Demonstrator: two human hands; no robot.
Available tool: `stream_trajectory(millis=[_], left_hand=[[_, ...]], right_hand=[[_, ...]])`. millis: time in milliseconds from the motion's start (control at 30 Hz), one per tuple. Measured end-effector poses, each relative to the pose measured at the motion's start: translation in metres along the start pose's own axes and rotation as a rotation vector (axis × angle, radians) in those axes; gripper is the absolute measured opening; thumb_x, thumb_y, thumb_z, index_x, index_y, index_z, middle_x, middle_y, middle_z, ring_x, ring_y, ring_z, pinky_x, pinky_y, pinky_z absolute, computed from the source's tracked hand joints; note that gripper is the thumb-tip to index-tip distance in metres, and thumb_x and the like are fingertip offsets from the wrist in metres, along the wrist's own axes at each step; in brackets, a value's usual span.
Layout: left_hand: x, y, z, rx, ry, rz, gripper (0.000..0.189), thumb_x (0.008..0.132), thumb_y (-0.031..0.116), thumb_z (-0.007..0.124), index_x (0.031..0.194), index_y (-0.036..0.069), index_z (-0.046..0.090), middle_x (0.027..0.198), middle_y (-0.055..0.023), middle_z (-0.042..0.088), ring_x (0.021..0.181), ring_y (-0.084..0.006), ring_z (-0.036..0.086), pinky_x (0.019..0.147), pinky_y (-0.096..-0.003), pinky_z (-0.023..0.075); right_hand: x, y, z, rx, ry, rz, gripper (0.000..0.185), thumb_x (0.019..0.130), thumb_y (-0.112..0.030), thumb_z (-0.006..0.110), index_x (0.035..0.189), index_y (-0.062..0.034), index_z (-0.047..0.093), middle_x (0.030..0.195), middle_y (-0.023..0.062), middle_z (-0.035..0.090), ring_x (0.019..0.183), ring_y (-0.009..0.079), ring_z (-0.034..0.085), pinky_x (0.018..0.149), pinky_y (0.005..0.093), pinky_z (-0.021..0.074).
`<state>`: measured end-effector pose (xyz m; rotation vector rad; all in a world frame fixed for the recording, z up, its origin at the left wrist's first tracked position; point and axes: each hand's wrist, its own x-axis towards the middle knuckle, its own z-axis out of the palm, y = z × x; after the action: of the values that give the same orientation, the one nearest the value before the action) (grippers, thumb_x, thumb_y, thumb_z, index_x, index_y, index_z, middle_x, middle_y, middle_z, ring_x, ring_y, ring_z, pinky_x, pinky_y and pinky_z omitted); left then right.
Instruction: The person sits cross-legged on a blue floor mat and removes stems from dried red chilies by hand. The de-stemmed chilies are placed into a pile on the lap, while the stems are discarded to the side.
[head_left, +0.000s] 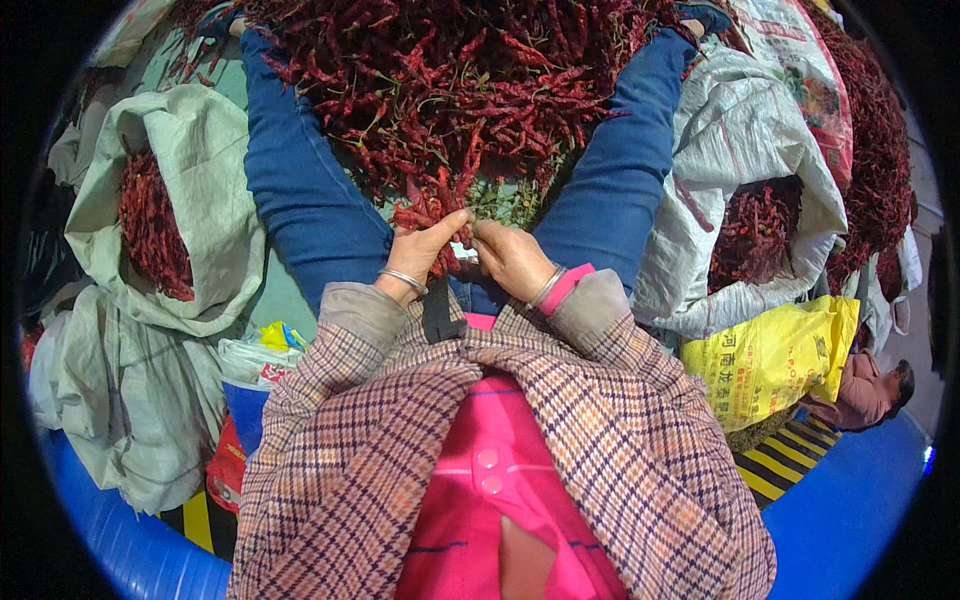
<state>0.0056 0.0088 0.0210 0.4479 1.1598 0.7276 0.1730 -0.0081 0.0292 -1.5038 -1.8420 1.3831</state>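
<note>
A large heap of dried red chili peppers (457, 82) lies between my outstretched legs. My left hand (426, 246) is closed around a bunch of dried chilies (421, 212), whose pods stick out above and below the fingers. Close beside it, my right hand (514, 256) pinches with thumb and fingertips at the bunch's right edge; what exactly lies between those fingertips is too small to tell. The two hands nearly touch. Just beyond them, small greenish stems and bits (506, 201) are scattered on the pale green sheet.
At left stands an open white woven sack (214, 165) with chilies inside; another (675, 277) is at right. A yellow printed sack (757, 364) lies lower right, near a seated person (862, 394). More chilies (874, 157) are piled far right. A blue bucket (244, 409) stands by my left side.
</note>
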Motion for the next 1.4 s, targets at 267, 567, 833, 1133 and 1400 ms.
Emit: stream_trajectory(millis=[267, 567, 833, 1133, 1400], left_hand=[[0.005, -0.004, -0.021, -0.481, -0.067, -0.171, 0.014, 0.089, 0.016, 0.056, 0.087, 0.002, 0.053, 0.074, -0.0011, 0.051, 0.066, -0.0107, 0.048, 0.059, -0.0228, 0.0421], [-0.005, 0.03, -0.054, -0.734, -0.294, 0.049, 0.02, 0.088, 0.015, 0.054, 0.104, 0.003, 0.054, 0.095, -0.0031, 0.063, 0.12, -0.0244, 0.047, 0.105, -0.0487, 0.0325], [-0.018, 0.051, -0.091, -0.661, -0.238, 0.187, 0.026, 0.084, 0.007, 0.057, 0.108, 0.001, 0.051, 0.101, -0.0066, 0.059, 0.12, -0.0284, 0.045, 0.108, -0.0448, 0.0283], [-0.012, 0.036, -0.074, -0.39, 0.001, 0.139, 0.027, 0.088, 0.013, 0.056, 0.11, -0.003, 0.051, 0.091, -0.0071, 0.06, 0.086, -0.0177, 0.058, 0.084, -0.0341, 0.0481], [-0.001, 0.025, -0.058, -0.282, 0.063, 0.118, 0.016, 0.086, 0.014, 0.06, 0.09, 0.0, 0.064, 0.088, -0.0069, 0.064, 0.085, -0.0161, 0.059, 0.082, -0.029, 0.0453]], right_hand=[[-0.027, -0.048, -0.017, 0.038, -0.426, -0.582, 0.012, 0.075, -0.011, 0.054, 0.086, -0.0065, 0.054, 0.079, 0.0139, 0.059, 0.073, 0.0318, 0.06, 0.062, 0.04, 0.049], [0.008, 0.021, -0.043, -0.517, -0.163, -0.386, 0.014, 0.074, -0.015, 0.059, 0.083, -0.0035, 0.061, 0.081, 0.0122, 0.056, 0.084, 0.0332, 0.056, 0.071, 0.0408, 0.0478], [0.074, 0.049, 0.018, -0.491, -0.171, -0.16, 0.018, 0.079, -0.02, 0.057, 0.083, -0.0028, 0.058, 0.084, 0.0172, 0.06, 0.078, 0.0348, 0.06, 0.068, 0.043, 0.0495], [0.112, 0.061, 0.07, -0.838, 0.006, -0.318, 0.01, 0.075, -0.012, 0.055, 0.081, -0.0055, 0.06, 0.085, 0.0103, 0.059, 0.079, 0.0259, 0.063, 0.065, 0.0381, 0.0516], [0.073, 0.056, -0.015, 0.163, 0.128, 0.022, 0.024, 0.072, -0.016, 0.069, 0.092, -0.0029, 0.064, 0.088, 0.0073, 0.061, 0.075, 0.02, 0.059, 0.069, 0.0308, 0.0489]])
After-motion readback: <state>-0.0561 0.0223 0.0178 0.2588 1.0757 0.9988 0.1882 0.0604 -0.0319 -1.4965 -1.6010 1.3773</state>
